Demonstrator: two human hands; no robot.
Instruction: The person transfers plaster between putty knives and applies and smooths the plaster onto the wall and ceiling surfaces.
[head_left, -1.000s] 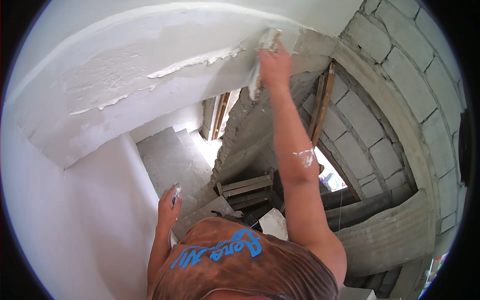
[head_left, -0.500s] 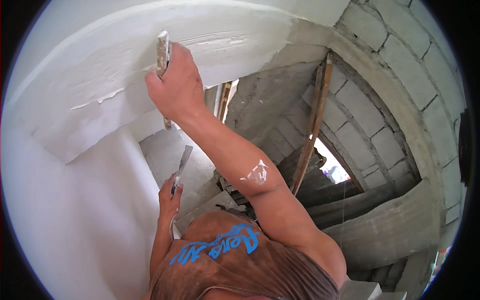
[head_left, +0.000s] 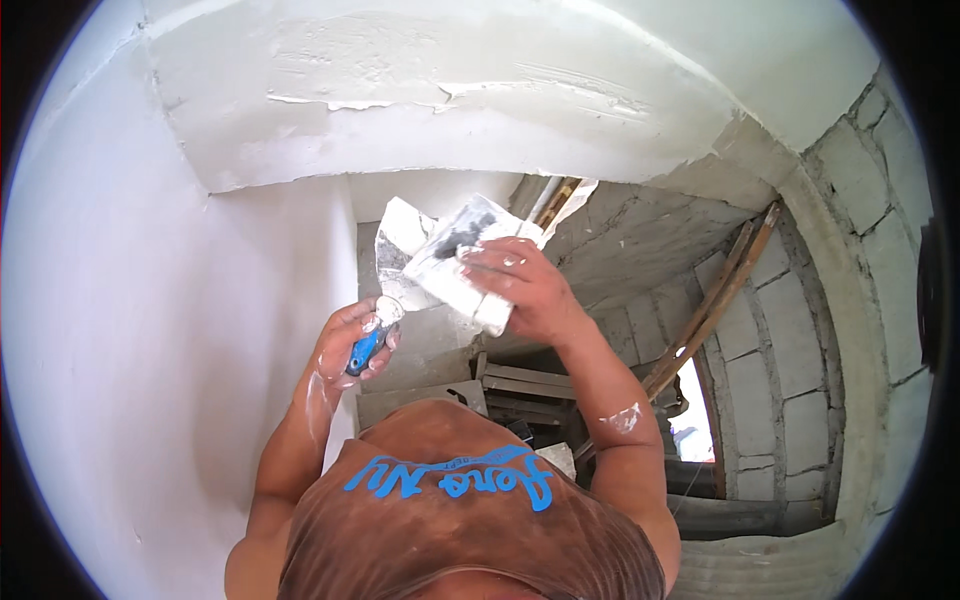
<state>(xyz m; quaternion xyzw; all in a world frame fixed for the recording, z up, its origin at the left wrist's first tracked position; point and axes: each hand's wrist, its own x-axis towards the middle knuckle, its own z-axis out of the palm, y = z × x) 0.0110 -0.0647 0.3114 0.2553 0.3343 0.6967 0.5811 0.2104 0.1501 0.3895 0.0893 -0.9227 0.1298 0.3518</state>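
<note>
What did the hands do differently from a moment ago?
The right hand came down off the white beam, bringing its wide putty knife to the left hand. The left hand rose, and its blue-handled putty knife now meets the wide one. Both tools stayed gripped.

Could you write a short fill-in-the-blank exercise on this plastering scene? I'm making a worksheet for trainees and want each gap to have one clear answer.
1. The left hand grips a putty knife by its ____ handle.
2. The right hand holds a wide blade smeared with ____ plaster.
3. The two tools meet below the plastered beam, and the wall on the person's right is made of bare grey ____.

Missing words: blue; white; blocks
</note>
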